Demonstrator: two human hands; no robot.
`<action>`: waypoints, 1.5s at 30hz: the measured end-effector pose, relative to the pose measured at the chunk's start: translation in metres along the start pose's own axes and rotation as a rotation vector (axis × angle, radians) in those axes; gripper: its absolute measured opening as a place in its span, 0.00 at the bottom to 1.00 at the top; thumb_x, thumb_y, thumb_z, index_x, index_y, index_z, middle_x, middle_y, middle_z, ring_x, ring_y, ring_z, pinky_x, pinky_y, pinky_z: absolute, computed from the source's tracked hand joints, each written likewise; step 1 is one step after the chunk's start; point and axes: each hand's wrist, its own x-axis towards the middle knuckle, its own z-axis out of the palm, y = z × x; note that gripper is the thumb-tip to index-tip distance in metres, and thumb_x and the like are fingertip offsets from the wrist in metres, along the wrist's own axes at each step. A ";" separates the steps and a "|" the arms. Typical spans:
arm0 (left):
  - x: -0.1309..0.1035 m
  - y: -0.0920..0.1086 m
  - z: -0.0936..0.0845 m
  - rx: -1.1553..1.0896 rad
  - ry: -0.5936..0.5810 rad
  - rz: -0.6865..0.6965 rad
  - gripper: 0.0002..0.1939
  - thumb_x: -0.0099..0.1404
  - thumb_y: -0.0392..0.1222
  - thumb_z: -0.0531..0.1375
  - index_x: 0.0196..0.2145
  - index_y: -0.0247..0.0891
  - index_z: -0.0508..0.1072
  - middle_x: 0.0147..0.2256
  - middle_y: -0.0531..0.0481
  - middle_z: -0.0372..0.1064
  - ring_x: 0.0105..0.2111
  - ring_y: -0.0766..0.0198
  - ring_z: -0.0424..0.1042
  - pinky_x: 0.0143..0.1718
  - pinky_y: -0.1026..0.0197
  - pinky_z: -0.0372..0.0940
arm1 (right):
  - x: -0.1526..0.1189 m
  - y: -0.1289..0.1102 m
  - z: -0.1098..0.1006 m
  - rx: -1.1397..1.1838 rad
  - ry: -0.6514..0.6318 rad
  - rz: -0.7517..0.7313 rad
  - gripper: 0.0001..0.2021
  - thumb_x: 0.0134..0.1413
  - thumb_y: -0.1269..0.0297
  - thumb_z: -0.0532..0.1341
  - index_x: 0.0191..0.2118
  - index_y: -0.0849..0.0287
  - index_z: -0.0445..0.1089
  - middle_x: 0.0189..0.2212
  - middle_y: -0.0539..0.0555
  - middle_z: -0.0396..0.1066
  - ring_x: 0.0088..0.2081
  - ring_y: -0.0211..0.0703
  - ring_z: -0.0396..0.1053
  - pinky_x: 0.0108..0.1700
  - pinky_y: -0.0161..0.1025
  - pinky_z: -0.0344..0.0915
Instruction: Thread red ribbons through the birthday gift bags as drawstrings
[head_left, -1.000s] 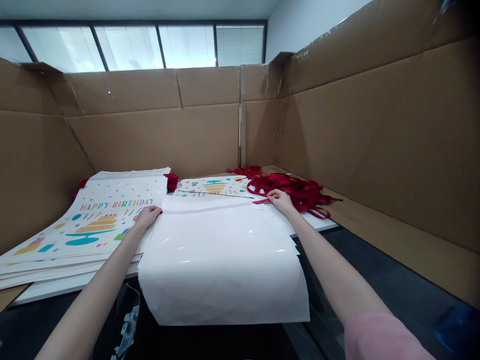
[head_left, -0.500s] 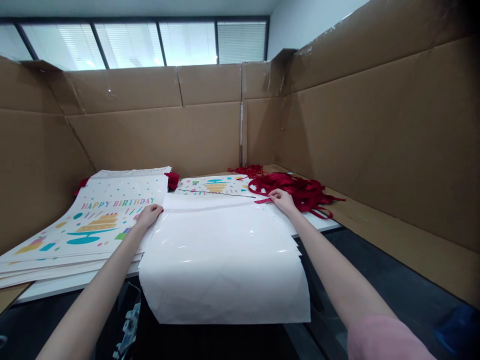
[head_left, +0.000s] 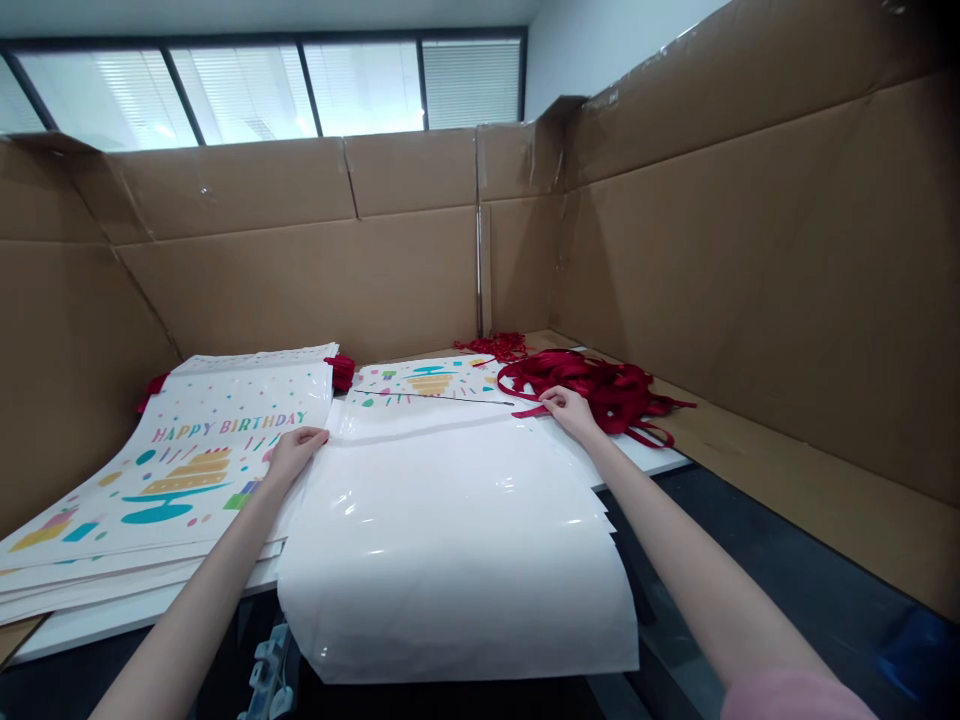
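Observation:
A glossy white sheet (head_left: 450,540) lies before me, its near end curling down over the table edge. At its upper left edge, my left hand (head_left: 298,452) is closed, fingertips pinching the border. My right hand (head_left: 568,410) pinches a red ribbon (head_left: 531,411) by the sheet's upper right corner. A thin dark rod or line (head_left: 435,398) runs across the top of the sheet, close to the ribbon's end. Behind it shows a printed sheet (head_left: 390,378) with a cake picture. A tangled pile of red ribbons (head_left: 600,385) sits just beyond my right hand.
On the left lies a stack of "Happy Birthday" sheets (head_left: 187,400), with a red bundle (head_left: 341,373) at its upper right. A smaller red heap (head_left: 504,346) lies at the back. Cardboard walls (head_left: 300,285) enclose the table. A pale plastic fixture (head_left: 268,675) hangs below the edge.
The view has shifted slightly, and more of the printed sheet behind shows. Both hands stay at the sheet's upper corners; the right still pinches the ribbon.

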 end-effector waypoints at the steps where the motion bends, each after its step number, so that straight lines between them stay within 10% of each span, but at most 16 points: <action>1: -0.001 0.000 0.000 -0.013 0.007 -0.004 0.23 0.48 0.58 0.59 0.34 0.36 0.75 0.34 0.47 0.75 0.38 0.54 0.71 0.37 0.61 0.62 | 0.000 0.000 0.000 0.004 -0.002 -0.001 0.07 0.43 0.65 0.56 0.29 0.59 0.70 0.25 0.53 0.71 0.28 0.42 0.67 0.32 0.36 0.61; 15: -0.008 0.008 -0.005 -0.061 0.015 0.046 0.27 0.47 0.59 0.59 0.39 0.38 0.73 0.22 0.53 0.71 0.30 0.56 0.71 0.35 0.59 0.64 | -0.007 -0.012 -0.004 0.001 0.016 0.018 0.08 0.45 0.61 0.56 0.32 0.57 0.67 0.20 0.49 0.66 0.23 0.40 0.63 0.29 0.36 0.59; 29: -0.018 0.025 -0.002 0.138 0.193 0.177 0.19 0.57 0.57 0.52 0.41 0.47 0.69 0.33 0.49 0.70 0.31 0.56 0.69 0.27 0.59 0.64 | -0.014 -0.021 -0.009 0.019 0.146 0.038 0.09 0.51 0.58 0.55 0.34 0.57 0.66 0.29 0.54 0.69 0.29 0.42 0.64 0.32 0.36 0.61; 38: -0.024 0.054 -0.006 0.161 -0.114 0.311 0.16 0.60 0.55 0.52 0.41 0.51 0.72 0.36 0.48 0.70 0.37 0.52 0.68 0.24 0.59 0.64 | -0.026 -0.051 -0.022 0.084 0.417 0.146 0.17 0.57 0.50 0.51 0.25 0.57 0.62 0.14 0.46 0.51 0.18 0.35 0.48 0.22 0.34 0.46; 45: 0.010 0.148 0.039 0.199 -0.450 0.736 0.14 0.66 0.46 0.48 0.41 0.45 0.71 0.37 0.48 0.71 0.36 0.58 0.69 0.43 0.56 0.62 | -0.025 -0.051 -0.024 0.032 0.394 0.155 0.19 0.57 0.49 0.51 0.25 0.58 0.65 0.16 0.49 0.61 0.18 0.36 0.54 0.23 0.34 0.51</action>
